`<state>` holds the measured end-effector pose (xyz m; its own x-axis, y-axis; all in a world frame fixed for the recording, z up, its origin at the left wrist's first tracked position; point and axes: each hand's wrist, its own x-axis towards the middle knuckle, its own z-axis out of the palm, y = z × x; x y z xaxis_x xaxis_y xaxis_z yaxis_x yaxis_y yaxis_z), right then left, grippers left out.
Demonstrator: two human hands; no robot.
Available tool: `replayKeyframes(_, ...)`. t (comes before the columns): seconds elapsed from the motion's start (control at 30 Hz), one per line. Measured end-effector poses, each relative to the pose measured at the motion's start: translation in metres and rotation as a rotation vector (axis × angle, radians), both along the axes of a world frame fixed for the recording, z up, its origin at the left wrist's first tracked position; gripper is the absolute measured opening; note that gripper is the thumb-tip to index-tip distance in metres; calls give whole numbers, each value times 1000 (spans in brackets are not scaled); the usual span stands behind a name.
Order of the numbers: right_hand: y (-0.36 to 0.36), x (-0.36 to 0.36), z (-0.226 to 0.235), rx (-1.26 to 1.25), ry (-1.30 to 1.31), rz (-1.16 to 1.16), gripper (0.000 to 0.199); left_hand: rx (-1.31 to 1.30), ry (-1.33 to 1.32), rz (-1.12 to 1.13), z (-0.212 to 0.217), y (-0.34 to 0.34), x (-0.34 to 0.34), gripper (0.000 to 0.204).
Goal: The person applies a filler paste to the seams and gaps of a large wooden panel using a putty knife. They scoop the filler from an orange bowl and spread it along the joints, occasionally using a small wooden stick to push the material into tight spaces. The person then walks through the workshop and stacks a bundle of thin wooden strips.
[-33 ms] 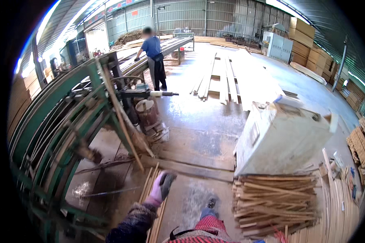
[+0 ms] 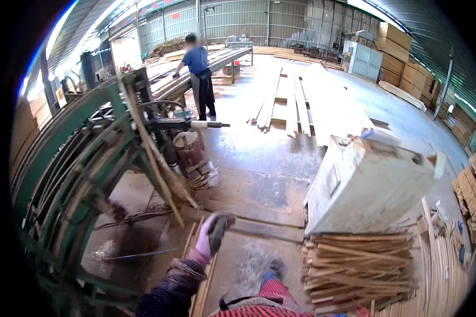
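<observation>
The slats [image 2: 198,274] lie on the floor by the green frame [image 2: 90,174], just under the gloved left hand [image 2: 212,235] (curled loosely, holding nothing). They look light, stiff and splintery; best gripped mid-length. The right hand is out of view. A bundled stack [image 2: 357,269] sits right.
</observation>
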<state>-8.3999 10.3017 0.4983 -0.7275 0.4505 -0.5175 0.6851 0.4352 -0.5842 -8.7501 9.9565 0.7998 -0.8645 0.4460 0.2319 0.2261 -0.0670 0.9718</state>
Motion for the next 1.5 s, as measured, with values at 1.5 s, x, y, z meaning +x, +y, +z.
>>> replayKeyframes(1.5,837,-2407,135,-533,744,-161,25,-126,-313,439,-87,710,-2027,18)
